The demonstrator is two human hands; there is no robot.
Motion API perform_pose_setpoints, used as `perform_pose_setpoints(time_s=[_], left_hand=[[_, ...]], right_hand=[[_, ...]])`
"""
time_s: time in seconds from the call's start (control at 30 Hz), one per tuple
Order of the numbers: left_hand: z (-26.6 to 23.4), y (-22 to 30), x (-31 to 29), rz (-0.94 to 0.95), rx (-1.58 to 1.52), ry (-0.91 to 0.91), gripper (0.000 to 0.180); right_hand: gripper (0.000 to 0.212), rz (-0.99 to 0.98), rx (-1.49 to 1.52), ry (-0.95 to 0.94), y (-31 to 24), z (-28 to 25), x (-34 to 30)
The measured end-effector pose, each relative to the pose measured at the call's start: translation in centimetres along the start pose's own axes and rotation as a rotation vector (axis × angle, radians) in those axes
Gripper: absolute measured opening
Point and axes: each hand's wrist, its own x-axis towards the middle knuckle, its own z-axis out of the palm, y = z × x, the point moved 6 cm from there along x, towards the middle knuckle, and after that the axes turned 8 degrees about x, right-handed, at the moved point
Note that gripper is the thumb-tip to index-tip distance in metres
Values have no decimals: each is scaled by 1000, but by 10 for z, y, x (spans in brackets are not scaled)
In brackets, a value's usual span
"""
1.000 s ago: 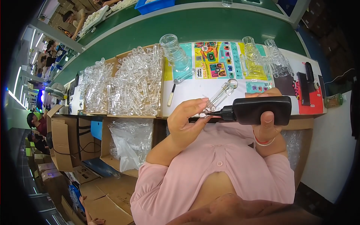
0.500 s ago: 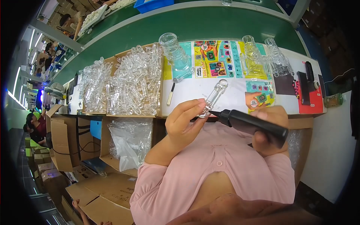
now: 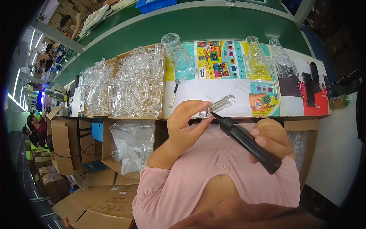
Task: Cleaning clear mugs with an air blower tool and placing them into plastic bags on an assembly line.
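Left hand pinches the clear part by its lower end, long axis toward two o'clock; right hand, farther off, grips the black bottle, nozzle toward ten o'clock at that end.

At the desk's near edge, the left hand pinches a clear tube, the right hand a black bottle.
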Motion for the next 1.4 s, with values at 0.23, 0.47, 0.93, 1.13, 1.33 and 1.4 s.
perform_pose_setpoints(time_s=[0.23, 0.47, 0.93, 1.13, 1.33, 1.4], left_hand=[[11, -16, -11, -361, -554, -98, 40], [14, -15, -12, -404, -750, -159, 39], [15, -16, -11, -402, -744, -150, 37], [10, -17, -10, -336, -626, -89, 38], [7, -13, -8, -251, -506, -44, 38], [5, -14, -7, -221, -444, 1, 37]], right_hand=[[43, -31, 178, 152, 8, -2, -10], [42, -6, 208, 148, 10, 0, -9], [51, -121, 87, 28, 5, 3, -8], [51, -160, 67, 2, 1, 5, -6], [50, -137, 44, 14, 0, 6, -7], [51, -129, 33, 11, 2, 6, -6]])
